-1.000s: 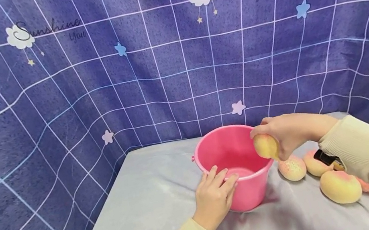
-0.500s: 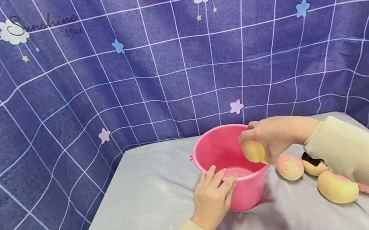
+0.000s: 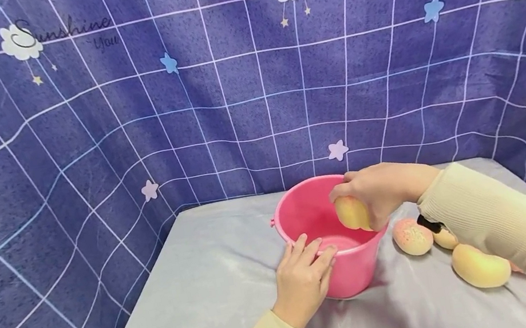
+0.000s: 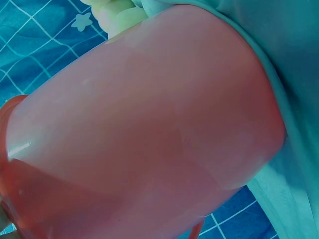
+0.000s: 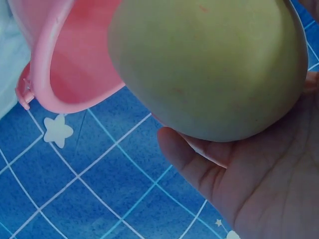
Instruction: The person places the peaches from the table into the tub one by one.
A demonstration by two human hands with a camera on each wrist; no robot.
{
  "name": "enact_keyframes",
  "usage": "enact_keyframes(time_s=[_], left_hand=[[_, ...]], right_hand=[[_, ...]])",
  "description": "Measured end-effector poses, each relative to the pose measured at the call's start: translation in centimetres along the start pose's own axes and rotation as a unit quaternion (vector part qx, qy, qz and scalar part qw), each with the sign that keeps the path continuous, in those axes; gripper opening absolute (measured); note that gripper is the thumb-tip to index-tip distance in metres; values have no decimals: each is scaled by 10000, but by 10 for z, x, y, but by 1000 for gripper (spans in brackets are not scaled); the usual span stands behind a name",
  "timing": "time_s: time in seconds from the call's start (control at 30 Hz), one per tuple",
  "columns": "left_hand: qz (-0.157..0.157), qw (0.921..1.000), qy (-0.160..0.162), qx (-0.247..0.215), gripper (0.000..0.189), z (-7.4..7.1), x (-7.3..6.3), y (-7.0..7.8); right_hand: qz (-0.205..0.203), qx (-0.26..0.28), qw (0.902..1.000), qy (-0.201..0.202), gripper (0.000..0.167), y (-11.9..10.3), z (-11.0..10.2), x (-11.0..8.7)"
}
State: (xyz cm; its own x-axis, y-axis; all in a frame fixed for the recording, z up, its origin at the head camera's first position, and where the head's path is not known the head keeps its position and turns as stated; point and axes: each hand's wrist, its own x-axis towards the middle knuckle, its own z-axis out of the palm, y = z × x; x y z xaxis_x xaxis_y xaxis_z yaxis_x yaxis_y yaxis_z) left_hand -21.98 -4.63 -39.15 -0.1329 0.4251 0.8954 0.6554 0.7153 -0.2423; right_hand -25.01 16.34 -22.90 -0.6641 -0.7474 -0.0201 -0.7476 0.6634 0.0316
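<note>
A pink bucket (image 3: 351,274) stands upright on the grey-covered table in the head view. My left hand (image 3: 303,282) holds its near rim, with the fingers lying over the edge. The bucket's outer wall (image 4: 149,124) fills most of the left wrist view. My right hand (image 3: 379,191) grips a yellow mango (image 3: 352,213) with a faint pink blush, over the right side of the bucket's opening. Seen from the right wrist, the mango (image 5: 209,64) is large and smooth, with the bucket's mouth (image 5: 84,59) beyond it. Its far side is hidden.
Right of the bucket lie a pink-speckled fruit (image 3: 412,236) and a yellow mango-shaped one (image 3: 481,265). Another yellow fruit (image 3: 445,239) and a reddish piece are partly hidden by the right sleeve (image 3: 508,227). A blue gridded curtain (image 3: 229,88) rises behind the table.
My right hand has moved left with the mango, from beside the bucket's right rim to over its opening. The left hand stays on the rim.
</note>
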Motion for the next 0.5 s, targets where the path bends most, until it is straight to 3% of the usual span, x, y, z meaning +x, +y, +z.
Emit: enact_keyframes(time_s=[0.23, 0.5], left_hand=[[-28, 10000, 73, 18, 35, 3, -1, 1], [-6, 10000, 75, 54, 35, 2, -2, 1]], right_hand=[[222, 0, 9997, -139, 65, -4, -1, 6], [186, -133, 9996, -169, 63, -6, -1, 17]])
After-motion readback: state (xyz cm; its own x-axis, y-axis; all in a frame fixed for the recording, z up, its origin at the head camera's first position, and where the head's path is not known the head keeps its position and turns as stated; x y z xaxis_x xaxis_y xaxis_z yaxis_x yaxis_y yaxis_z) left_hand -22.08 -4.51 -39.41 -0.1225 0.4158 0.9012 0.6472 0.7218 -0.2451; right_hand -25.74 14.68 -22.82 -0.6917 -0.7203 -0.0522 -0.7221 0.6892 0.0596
